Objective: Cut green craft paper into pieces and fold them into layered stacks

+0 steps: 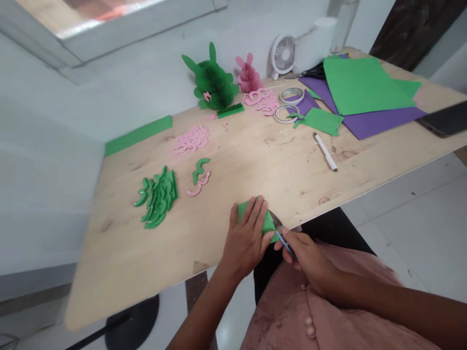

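Near the table's front edge, my left hand (248,228) lies flat with its fingers stretched out, pressing on a small piece of folded green paper (269,227). My right hand (301,253) is closed around a blue-handled cutting tool (286,244). Its dark metal blade touches or nearly touches the paper's right edge; whether it is a knife or snips I cannot tell. Left of my hands are a wavy green paper strip (199,170) and a curved pink strip (199,184). Farther left sits a pile of scalloped green cutouts (158,200).
Pink cutouts (191,140) lie mid-table. Green (215,82) and pink (248,75) honeycomb paper figures stand at the back beside a white fan (283,54). Tape rolls (292,96), a white marker (326,152), green sheets (368,87) and a phone (445,120) lie rightward.
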`<state>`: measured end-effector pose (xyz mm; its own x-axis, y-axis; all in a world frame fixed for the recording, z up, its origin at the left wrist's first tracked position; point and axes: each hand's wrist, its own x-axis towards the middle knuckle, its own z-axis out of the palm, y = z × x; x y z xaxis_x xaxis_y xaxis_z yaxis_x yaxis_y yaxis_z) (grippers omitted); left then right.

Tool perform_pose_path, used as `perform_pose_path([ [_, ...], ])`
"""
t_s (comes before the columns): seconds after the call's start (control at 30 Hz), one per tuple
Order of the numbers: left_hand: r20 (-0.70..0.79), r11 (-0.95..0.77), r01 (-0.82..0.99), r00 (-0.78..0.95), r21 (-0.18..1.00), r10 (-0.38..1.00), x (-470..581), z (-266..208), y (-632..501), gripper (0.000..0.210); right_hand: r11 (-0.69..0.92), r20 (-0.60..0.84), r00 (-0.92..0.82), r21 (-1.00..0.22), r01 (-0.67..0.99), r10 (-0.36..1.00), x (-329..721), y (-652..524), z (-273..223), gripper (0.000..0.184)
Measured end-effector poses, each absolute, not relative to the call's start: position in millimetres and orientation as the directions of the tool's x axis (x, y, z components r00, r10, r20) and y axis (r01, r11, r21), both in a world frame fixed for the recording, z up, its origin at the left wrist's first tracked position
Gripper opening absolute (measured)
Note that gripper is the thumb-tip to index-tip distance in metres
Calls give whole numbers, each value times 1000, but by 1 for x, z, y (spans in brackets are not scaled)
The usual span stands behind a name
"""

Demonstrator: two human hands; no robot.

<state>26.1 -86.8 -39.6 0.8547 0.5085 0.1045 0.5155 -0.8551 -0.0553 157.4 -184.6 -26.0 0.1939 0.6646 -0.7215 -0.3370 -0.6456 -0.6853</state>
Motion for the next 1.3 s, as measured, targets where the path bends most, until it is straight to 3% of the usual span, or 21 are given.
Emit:
perform_pose_path([
  [0.57, 105, -823, 568, 820, -32, 562, 27, -38, -90, 56, -594, -630, 252, -777, -210, 734, 155, -184, -34, 51],
  [1.3, 105, -821, 570, 819, -27, 564, 26, -42, -91, 57, -534, -589, 316, -808, -250, 744, 150, -185, -30, 55],
])
